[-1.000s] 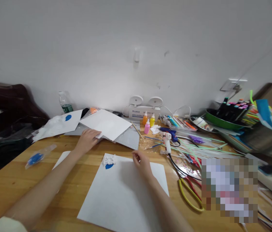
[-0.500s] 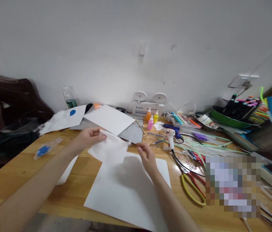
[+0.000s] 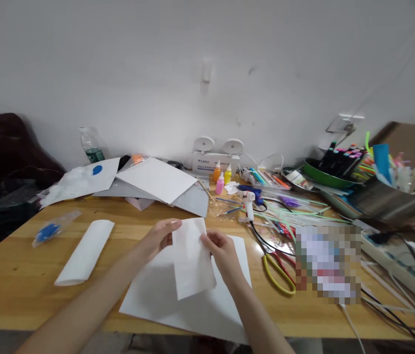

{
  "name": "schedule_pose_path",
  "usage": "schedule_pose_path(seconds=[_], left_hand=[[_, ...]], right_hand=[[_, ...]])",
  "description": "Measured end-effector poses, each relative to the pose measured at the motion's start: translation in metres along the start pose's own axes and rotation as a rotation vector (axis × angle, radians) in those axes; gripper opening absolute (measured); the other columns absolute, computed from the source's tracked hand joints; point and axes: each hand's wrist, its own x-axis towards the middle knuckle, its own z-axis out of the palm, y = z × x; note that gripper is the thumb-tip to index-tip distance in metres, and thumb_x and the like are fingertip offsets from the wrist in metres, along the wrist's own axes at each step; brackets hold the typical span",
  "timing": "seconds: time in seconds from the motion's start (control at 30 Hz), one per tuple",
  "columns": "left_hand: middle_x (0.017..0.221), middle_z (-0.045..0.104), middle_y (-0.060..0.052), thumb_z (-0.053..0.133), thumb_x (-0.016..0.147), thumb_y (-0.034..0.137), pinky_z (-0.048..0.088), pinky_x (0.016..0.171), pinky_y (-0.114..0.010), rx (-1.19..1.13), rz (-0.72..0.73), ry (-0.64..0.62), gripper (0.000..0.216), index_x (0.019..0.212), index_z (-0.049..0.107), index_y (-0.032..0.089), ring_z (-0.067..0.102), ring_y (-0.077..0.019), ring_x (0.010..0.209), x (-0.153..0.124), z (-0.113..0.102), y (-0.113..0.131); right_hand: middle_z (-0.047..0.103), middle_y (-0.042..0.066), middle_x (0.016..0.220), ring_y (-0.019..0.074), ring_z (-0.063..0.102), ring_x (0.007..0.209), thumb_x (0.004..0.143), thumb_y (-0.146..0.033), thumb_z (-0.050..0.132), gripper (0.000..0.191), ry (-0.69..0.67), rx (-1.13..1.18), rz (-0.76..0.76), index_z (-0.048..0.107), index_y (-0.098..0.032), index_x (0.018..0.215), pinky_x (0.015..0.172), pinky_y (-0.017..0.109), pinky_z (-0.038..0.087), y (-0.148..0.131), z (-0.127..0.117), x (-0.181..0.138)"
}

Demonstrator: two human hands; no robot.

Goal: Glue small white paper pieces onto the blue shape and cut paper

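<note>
At the lower centre of the frame, the person's left hand [image 3: 157,238] and right hand [image 3: 224,248] both grasp a small white paper [image 3: 193,268]. The left pinches its upper left corner, thumb on the near face, and the right grips its right edge a little below the top. The paper is held tilted in front of a large white sheet [image 3: 148,292], which lies on the wooden tabletop [image 3: 15,295] and is partly hidden by the paper and the forearms. In the lower left of the frame, a curled white paper [image 3: 85,253] lies near the left forearm, and a clear packet with something blue inside [image 3: 50,231] lies farther left. Across the middle left, a white sheet with a blue oval [image 3: 109,177] is beside another white sheet [image 3: 157,179] resting on a grey board [image 3: 195,202]. Right of centre are small orange [image 3: 216,172], yellow [image 3: 228,174] and pink bottles [image 3: 219,184], then a white glue gun [image 3: 248,206]. Below it, scissors with a yellow handle [image 3: 279,275] lie just beside the large sheet. At the right, a green bowl [image 3: 327,176] holds dark markers [image 3: 340,160].
</note>
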Motion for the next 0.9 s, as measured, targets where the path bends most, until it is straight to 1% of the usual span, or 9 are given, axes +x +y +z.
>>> schedule_pose_path(seconds=[0.1,0.23,0.33,0.4,0.57,0.67,0.73,0.83,0.9], left_hand=[[0.080,0.067,-0.011,0.063,0.067,0.029,0.047,0.066,-0.029,-0.206,-0.064,-0.031,0.031,0.092,0.062,0.011,0.063,-0.0195,0.069,-0.006,0.021,-0.024],[0.088,0.067,-0.013,0.066,0.064,0.029,0.050,0.066,-0.035,-0.240,-0.089,0.111,0.037,0.097,0.060,0.012,0.063,-0.0243,0.074,-0.007,0.046,-0.047],[0.090,0.066,-0.014,0.067,0.063,0.030,0.050,0.067,-0.034,-0.249,-0.095,0.158,0.035,0.092,0.061,0.012,0.063,-0.0255,0.078,-0.005,0.053,-0.054],[0.090,0.066,-0.015,0.067,0.063,0.029,0.050,0.068,-0.035,-0.292,-0.138,0.141,0.035,0.093,0.060,0.012,0.063,-0.0257,0.080,-0.007,0.052,-0.053],[0.086,0.067,-0.013,0.063,0.067,0.027,0.050,0.068,-0.040,-0.373,-0.308,0.149,0.032,0.095,0.059,0.014,0.063,-0.0253,0.078,-0.016,0.045,-0.044],[0.088,0.067,-0.014,0.058,0.071,0.025,0.048,0.072,-0.040,-0.410,-0.344,0.104,0.029,0.096,0.059,0.012,0.063,-0.0253,0.078,-0.019,0.045,-0.037],[0.089,0.067,-0.014,0.055,0.073,0.023,0.048,0.075,-0.040,-0.444,-0.357,0.093,0.027,0.097,0.059,0.010,0.063,-0.0256,0.081,-0.019,0.045,-0.034],[0.093,0.066,-0.014,0.054,0.074,0.021,0.046,0.080,-0.039,-0.507,-0.334,0.074,0.029,0.101,0.057,0.010,0.061,-0.0258,0.089,-0.017,0.045,-0.033],[0.095,0.066,-0.014,0.055,0.074,0.022,0.045,0.083,-0.039,-0.532,-0.310,0.050,0.033,0.104,0.056,0.010,0.059,-0.0262,0.093,-0.016,0.043,-0.033]], right_hand=[[0.043,-0.007,0.047,0.0060,0.038,0.040,0.068,-0.036,0.062,0.022,0.094,0.061,-0.017,0.052,-0.016,0.068,0.037,0.018,0.031,-0.001,-0.006,-0.003],[0.044,-0.007,0.048,0.0060,0.040,0.037,0.069,-0.037,0.059,0.023,0.128,0.015,-0.053,0.048,-0.017,0.068,0.035,0.018,0.032,0.000,-0.011,-0.008],[0.050,-0.004,0.053,0.0086,0.047,0.041,0.073,-0.039,0.054,0.024,0.093,-0.140,-0.055,0.048,-0.017,0.068,0.040,0.020,0.037,0.000,-0.027,-0.012],[0.055,0.000,0.058,0.0121,0.052,0.049,0.076,-0.040,0.049,0.024,0.128,-0.341,-0.087,0.051,-0.016,0.070,0.047,0.024,0.041,-0.001,-0.050,-0.017],[0.060,0.011,0.082,0.0242,0.055,0.078,0.074,-0.034,0.049,0.022,0.501,-1.160,-0.181,0.058,-0.015,0.080,0.070,0.036,0.041,0.009,-0.130,-0.037],[0.058,0.015,0.086,0.0268,0.053,0.077,0.071,-0.031,0.051,0.025,0.521,-1.428,-0.121,0.060,-0.013,0.085,0.069,0.039,0.041,0.025,-0.163,-0.049],[0.057,0.015,0.085,0.0263,0.053,0.077,0.073,-0.027,0.048,0.024,0.469,-1.443,-0.131,0.061,-0.012,0.086,0.069,0.039,0.041,0.035,-0.171,-0.054],[0.056,0.014,0.085,0.0237,0.053,0.079,0.075,-0.020,0.039,0.025,0.372,-1.311,-0.204,0.060,-0.013,0.088,0.070,0.036,0.043,0.043,-0.171,-0.059],[0.056,0.014,0.083,0.0239,0.053,0.078,0.074,-0.020,0.038,0.025,0.358,-1.231,-0.205,0.059,-0.013,0.085,0.069,0.037,0.043,0.044,-0.168,-0.063]])
